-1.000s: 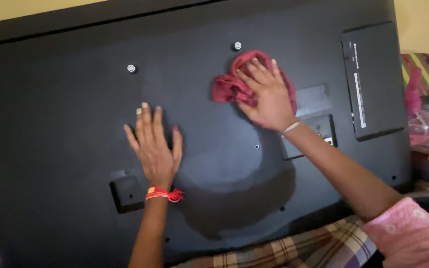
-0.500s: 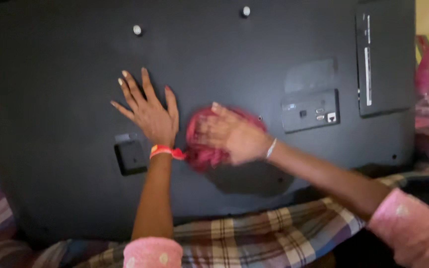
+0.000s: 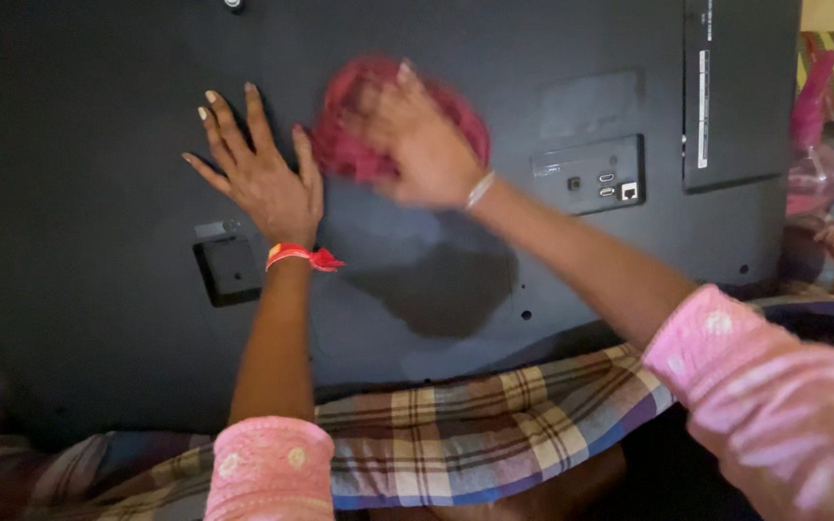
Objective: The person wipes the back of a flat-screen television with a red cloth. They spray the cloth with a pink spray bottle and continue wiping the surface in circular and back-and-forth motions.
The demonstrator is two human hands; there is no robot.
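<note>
right hand (image 3: 424,145) pressing bunched red cloth (image 3: 359,130) | left hand (image 3: 261,178) flat on panel (image 3: 98,145)

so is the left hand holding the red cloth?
No, the left hand lies flat on the black panel; the right hand presses the red cloth.

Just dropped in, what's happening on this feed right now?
A person presses a crumpled red cloth against the black back panel of a flat television with the right hand, which is motion-blurred. The left hand lies flat, fingers spread, on the panel beside it. The set lies on a plaid blanket.
</note>
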